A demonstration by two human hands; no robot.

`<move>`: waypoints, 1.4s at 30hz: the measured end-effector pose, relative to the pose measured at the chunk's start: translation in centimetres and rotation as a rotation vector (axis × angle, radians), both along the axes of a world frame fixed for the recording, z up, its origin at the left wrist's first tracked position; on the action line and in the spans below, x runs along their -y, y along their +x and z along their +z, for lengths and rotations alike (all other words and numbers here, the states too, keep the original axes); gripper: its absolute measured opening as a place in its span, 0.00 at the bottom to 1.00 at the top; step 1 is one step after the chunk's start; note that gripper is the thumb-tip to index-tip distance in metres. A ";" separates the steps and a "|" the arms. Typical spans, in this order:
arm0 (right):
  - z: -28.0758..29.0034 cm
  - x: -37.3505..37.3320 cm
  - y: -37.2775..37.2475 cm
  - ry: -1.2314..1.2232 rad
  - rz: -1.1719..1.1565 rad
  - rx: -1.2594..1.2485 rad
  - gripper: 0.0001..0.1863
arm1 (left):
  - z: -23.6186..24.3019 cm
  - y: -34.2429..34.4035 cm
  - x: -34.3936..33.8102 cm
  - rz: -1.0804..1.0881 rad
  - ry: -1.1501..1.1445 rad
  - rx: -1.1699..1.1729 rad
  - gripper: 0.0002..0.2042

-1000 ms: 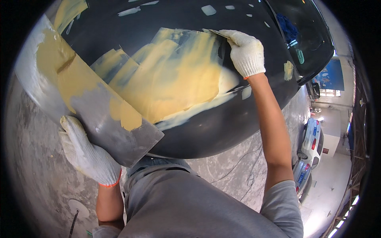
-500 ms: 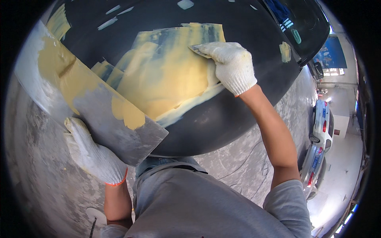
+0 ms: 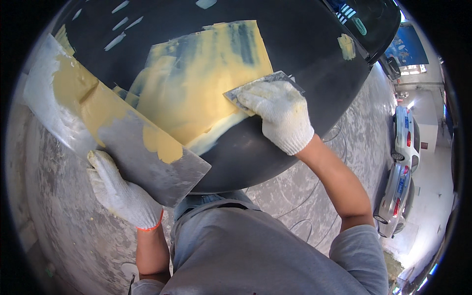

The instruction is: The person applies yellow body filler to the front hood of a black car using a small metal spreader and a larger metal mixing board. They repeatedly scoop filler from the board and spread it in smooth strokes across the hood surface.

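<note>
My right hand (image 3: 282,115), in a white knit glove, grips a flat metal putty spreader (image 3: 281,77) and presses it on the dark car panel (image 3: 255,155). A broad patch of yellow filler (image 3: 191,93) covers the panel to the left of the spreader, streaked thin toward its far edge. My gloved left hand (image 3: 120,189) holds a long grey mixing board (image 3: 132,152) by its near edge, with the fingers under it out of sight. Thick yellow putty (image 3: 78,88) lies on the board, with a smaller dab near its right end.
Pale marks (image 3: 115,42) and a small yellow patch (image 3: 347,46) dot the panel. A dark blue cloth (image 3: 337,6) lies at the far right. Beyond, two parked cars (image 3: 404,132) stand on the concrete floor. A thin cable (image 3: 300,201) runs along the floor behind my right arm.
My right hand has moved nearer with the spreader, down to the filler's lower right edge. More of the spreader's blade shows. The left hand and board stay almost in place.
</note>
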State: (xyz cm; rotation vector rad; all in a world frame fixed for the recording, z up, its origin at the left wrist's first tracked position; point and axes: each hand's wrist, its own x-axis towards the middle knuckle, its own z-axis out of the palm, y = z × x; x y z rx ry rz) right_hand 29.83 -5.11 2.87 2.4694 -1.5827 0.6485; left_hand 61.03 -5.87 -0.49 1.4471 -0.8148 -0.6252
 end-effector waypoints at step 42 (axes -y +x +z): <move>0.9 4.5 -6.1 -0.049 0.040 -0.016 0.19 | 1.5 -3.4 0.0 -0.078 0.015 -0.154 0.18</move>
